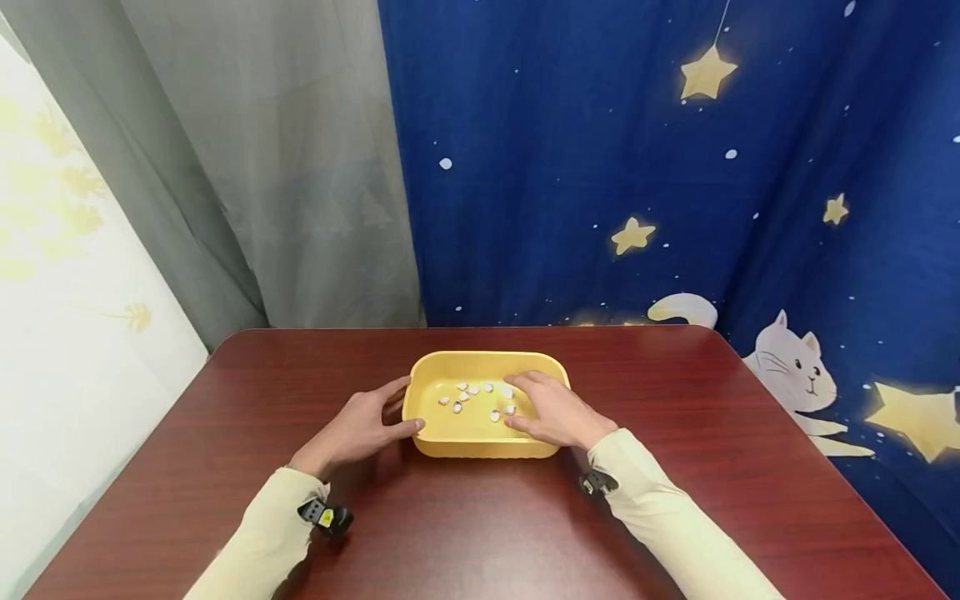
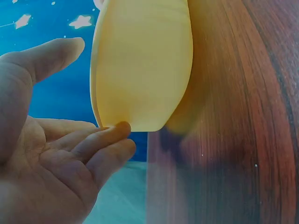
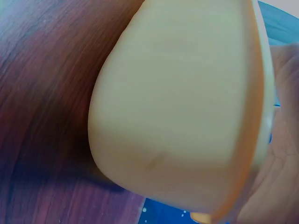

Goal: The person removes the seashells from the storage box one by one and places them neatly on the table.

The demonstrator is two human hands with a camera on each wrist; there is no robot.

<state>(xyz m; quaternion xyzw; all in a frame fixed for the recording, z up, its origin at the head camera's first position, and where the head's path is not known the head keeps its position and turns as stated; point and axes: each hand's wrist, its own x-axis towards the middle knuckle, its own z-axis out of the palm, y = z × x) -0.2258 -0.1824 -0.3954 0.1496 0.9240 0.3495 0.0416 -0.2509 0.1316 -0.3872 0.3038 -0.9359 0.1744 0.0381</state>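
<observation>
A yellow plastic tub (image 1: 487, 450) with rounded corners stands on the table. Several small, shiny clear pieces (image 1: 457, 407), like glass gems, lie scattered on its floor. At the tub's left end is my left hand (image 1: 363, 427), thumb apart from the fingers; in the left wrist view, the fingertips of this hand (image 2: 56, 154) touch the end of the tub (image 2: 142, 65). My right hand (image 1: 558, 410) reaches over the right end, its fingers above the gems on that side. The right wrist view has the tub's outer wall (image 3: 173, 93) covering most of that hand (image 3: 280, 163).
Dark red wood table (image 1: 465, 525) surrounds the tub. Behind its far edge hang a grey curtain (image 1: 300, 167) and a blue curtain (image 1: 540, 167) with stars and a white cat. A pale patterned panel (image 1: 67, 333) is at the left.
</observation>
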